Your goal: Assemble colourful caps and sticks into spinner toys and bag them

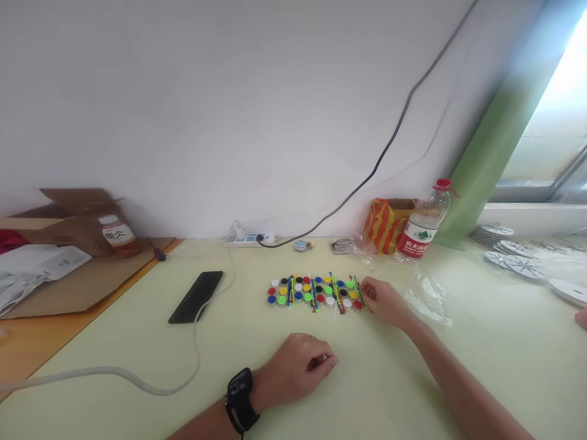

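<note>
On the table lies a row of round, coin-sized discs in white, red, blue, green, yellow and black. Between groups of them run bundles of thin coloured plastic sticks. My right hand is at the right end of this row, its fingers pinched beside the last bundle of sticks; what lies between the fingertips is hidden. Nearer to me, my left hand rests on the table with curled fingers, thumb and forefinger together, and nothing showing in it. A black watch is on the left wrist.
Left of the row lie a black phone and a white cable. By the wall are a power strip, a water bottle and a red-yellow bag. Stacked discs and part of another person's hand are at right.
</note>
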The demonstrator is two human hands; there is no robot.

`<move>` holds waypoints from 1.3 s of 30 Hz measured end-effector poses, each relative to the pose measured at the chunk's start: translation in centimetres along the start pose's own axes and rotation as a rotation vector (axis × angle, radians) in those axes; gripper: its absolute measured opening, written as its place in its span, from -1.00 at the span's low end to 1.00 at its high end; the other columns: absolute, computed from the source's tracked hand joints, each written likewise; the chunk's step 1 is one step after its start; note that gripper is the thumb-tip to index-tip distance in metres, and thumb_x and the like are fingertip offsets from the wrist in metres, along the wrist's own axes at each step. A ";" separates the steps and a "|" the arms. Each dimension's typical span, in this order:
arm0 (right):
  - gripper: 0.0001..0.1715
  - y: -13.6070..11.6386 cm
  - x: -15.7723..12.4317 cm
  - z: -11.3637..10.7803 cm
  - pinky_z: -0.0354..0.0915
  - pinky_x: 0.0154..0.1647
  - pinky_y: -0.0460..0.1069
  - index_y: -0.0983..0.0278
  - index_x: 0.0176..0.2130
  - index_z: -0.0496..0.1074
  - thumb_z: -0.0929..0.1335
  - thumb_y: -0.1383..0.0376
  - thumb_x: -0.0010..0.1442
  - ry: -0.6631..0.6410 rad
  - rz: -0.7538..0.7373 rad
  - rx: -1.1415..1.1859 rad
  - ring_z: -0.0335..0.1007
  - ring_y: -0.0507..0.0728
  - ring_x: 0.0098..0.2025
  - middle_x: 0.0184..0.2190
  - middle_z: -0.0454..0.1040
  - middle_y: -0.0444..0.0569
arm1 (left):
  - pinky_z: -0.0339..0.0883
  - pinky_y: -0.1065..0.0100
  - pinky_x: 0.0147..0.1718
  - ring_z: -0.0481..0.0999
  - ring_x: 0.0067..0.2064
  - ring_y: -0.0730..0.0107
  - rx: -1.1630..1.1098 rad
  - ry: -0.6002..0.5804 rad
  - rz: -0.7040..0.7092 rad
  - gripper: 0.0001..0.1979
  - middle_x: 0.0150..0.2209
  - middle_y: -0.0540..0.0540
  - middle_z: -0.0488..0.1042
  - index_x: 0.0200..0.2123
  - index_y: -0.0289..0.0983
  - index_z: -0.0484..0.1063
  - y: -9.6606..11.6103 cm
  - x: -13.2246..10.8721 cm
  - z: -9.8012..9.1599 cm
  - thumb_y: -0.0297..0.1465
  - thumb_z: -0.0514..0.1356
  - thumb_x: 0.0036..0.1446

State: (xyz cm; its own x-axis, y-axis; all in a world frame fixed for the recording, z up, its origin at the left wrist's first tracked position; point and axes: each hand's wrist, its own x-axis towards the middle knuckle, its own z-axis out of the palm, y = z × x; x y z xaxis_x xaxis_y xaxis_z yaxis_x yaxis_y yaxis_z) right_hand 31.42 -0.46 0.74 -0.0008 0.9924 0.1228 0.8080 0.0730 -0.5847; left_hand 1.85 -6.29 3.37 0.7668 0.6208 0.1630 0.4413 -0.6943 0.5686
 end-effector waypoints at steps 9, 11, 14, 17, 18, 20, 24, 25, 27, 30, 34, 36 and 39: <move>-0.89 0.7 0.4 0.1 0.16 -0.35 -0.06 0.20 -0.30 0.45 0.32 0.35 0.14 0.076 0.019 -0.143 0.42 0.09 -0.31 -0.28 0.56 -0.07 | 0.18 0.41 -0.43 0.35 -0.48 0.46 -0.049 0.049 -0.051 -0.70 -0.51 0.01 0.47 -0.37 -0.27 0.51 -0.9 0.4 -0.3 -0.29 0.09 0.36; -0.88 0.8 0.5 0.3 0.17 -0.32 -0.06 0.20 -0.31 0.47 0.32 0.36 0.15 0.085 0.005 -0.156 0.43 0.09 -0.28 -0.25 0.55 -0.07 | 0.16 0.42 -0.42 0.33 -0.48 0.48 -0.053 0.050 -0.056 -0.71 -0.51 0.02 0.45 -0.38 -0.27 0.49 -0.9 0.4 -0.2 -0.31 0.10 0.36; -0.84 0.8 0.6 0.6 0.18 -0.29 -0.05 0.20 -0.29 0.51 0.32 0.35 0.18 0.089 -0.001 -0.158 0.43 0.10 -0.25 -0.23 0.54 -0.06 | 0.15 0.42 -0.42 0.32 -0.48 0.49 -0.049 0.046 -0.059 -0.73 -0.50 0.04 0.45 -0.38 -0.26 0.48 -0.9 0.4 -0.1 -0.32 0.10 0.35; -0.81 0.7 0.6 0.8 0.18 -0.27 -0.05 0.20 -0.25 0.53 0.31 0.35 0.20 0.095 -0.009 -0.143 0.43 0.11 -0.20 -0.21 0.54 -0.05 | 0.15 0.42 -0.42 0.33 -0.47 0.49 -0.049 0.044 -0.064 -0.74 -0.50 0.05 0.45 -0.38 -0.26 0.48 -1.0 0.4 -0.1 -0.32 0.10 0.35; -0.81 0.7 0.6 0.9 0.18 -0.27 -0.05 0.20 -0.25 0.53 0.31 0.35 0.21 0.094 -0.011 -0.142 0.43 0.12 -0.19 -0.22 0.54 -0.05 | 0.15 0.42 -0.41 0.33 -0.47 0.49 -0.048 0.043 -0.066 -0.74 -0.50 0.05 0.45 -0.38 -0.25 0.48 -1.0 0.4 -0.1 -0.33 0.10 0.35; -0.81 0.6 0.6 0.9 0.17 -0.28 -0.06 0.21 -0.27 0.53 0.30 0.36 0.21 0.090 -0.005 -0.147 0.43 0.11 -0.20 -0.23 0.54 -0.05 | 0.14 0.42 -0.41 0.33 -0.47 0.49 -0.043 0.042 -0.066 -0.74 -0.50 0.05 0.45 -0.38 -0.25 0.47 -1.0 0.4 0.0 -0.33 0.10 0.35; -0.85 0.5 0.5 1.1 0.13 -0.31 -0.06 0.23 -0.33 0.50 0.31 0.37 0.20 0.104 0.029 -0.181 0.41 0.10 -0.24 -0.26 0.54 -0.03 | 0.14 0.41 -0.40 0.33 -0.46 0.49 -0.028 0.044 -0.056 -0.74 -0.49 0.04 0.44 -0.37 -0.25 0.47 -1.0 0.4 0.0 -0.32 0.10 0.36; -0.86 0.4 0.5 1.2 0.12 -0.33 -0.06 0.24 -0.35 0.49 0.32 0.37 0.20 0.113 0.039 -0.193 0.40 0.10 -0.26 -0.27 0.54 -0.03 | 0.13 0.41 -0.41 0.32 -0.47 0.49 -0.026 0.044 -0.055 -0.73 -0.49 0.05 0.43 -0.38 -0.25 0.46 -1.0 0.4 0.0 -0.32 0.10 0.36; -0.86 0.4 0.5 1.3 0.09 -0.35 -0.06 0.25 -0.38 0.46 0.32 0.37 0.20 0.133 0.061 -0.218 0.39 0.10 -0.28 -0.29 0.53 -0.02 | 0.13 0.41 -0.41 0.31 -0.47 0.49 -0.025 0.039 -0.056 -0.73 -0.50 0.05 0.42 -0.38 -0.25 0.46 -1.0 0.4 0.0 -0.31 0.09 0.36; -0.87 0.5 0.6 1.4 0.08 -0.37 -0.06 0.25 -0.40 0.45 0.34 0.36 0.20 0.150 0.082 -0.237 0.38 0.10 -0.29 -0.31 0.53 -0.03 | 0.12 0.41 -0.41 0.30 -0.48 0.49 -0.028 0.036 -0.063 -0.73 -0.51 0.06 0.41 -0.38 -0.25 0.46 -1.1 0.4 0.0 -0.31 0.09 0.36; -0.87 0.6 0.7 1.4 0.11 -0.33 -0.06 0.24 -0.37 0.46 0.33 0.33 0.22 0.161 0.084 -0.224 0.41 0.11 -0.25 -0.27 0.54 -0.03 | 0.13 0.42 -0.40 0.32 -0.47 0.49 -0.025 0.035 -0.065 -0.74 -0.49 0.06 0.43 -0.37 -0.25 0.46 -1.1 0.4 0.0 -0.32 0.10 0.36; -0.88 0.6 0.8 1.5 0.11 -0.34 -0.06 0.22 -0.36 0.47 0.33 0.33 0.22 0.167 0.084 -0.211 0.42 0.11 -0.24 -0.27 0.55 -0.04 | 0.14 0.41 -0.39 0.32 -0.46 0.49 -0.017 0.033 -0.066 -0.75 -0.49 0.06 0.43 -0.37 -0.24 0.46 -1.1 0.4 -0.1 -0.32 0.10 0.35; -0.91 0.6 0.8 1.8 0.11 -0.35 -0.05 0.22 -0.36 0.46 0.34 0.36 0.18 0.183 0.094 -0.198 0.42 0.11 -0.27 -0.29 0.55 -0.05 | 0.14 0.42 -0.39 0.31 -0.46 0.49 -0.010 0.032 -0.066 -0.75 -0.50 0.06 0.43 -0.37 -0.24 0.46 -0.9 0.4 -0.1 -0.32 0.10 0.35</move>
State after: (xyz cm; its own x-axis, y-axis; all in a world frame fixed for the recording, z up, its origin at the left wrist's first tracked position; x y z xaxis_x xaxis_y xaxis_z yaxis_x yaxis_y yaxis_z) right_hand 30.85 0.53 -0.97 0.1718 0.9582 0.2287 0.8987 -0.0574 -0.4347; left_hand 1.71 -5.34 2.98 0.7207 0.6767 0.1507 0.4858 -0.6480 0.5866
